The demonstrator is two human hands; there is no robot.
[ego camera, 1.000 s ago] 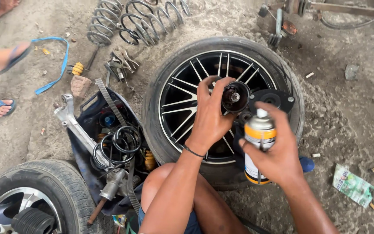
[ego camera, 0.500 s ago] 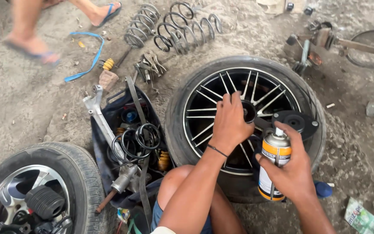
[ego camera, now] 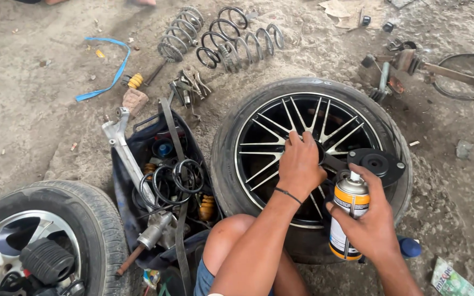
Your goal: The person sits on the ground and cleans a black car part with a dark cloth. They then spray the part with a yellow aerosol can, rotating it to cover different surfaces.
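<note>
Since half a second ago your view has swung left and the passer-by's feet have gone from the top edge, while your hands sit much as they did on the wheel [ego camera: 231,164]. Nearest you, your right hand [ego camera: 371,222] is wrapped around a spray can [ego camera: 348,211], fingers closed about its body and the forefinger up by the white nozzle; the can is silver with an orange band, stands upright, and its base rests against the tyre's near side. Just beyond it, your left hand [ego camera: 300,164] is cupped over the hub, fingers curled down on a black part that your palm hides, so you cannot tell what it grips. A black round mount [ego camera: 377,163] lies on the spokes just right of that hand and just above the can's nozzle, untouched. Left of the wheel, an open tool bag [ego camera: 124,164] holds cables and parts. At lower left lies a second wheel [ego camera: 83,219]. Farther off on the dirt lie coil springs [ego camera: 220,35] and a blue strap [ego camera: 108,77].
</note>
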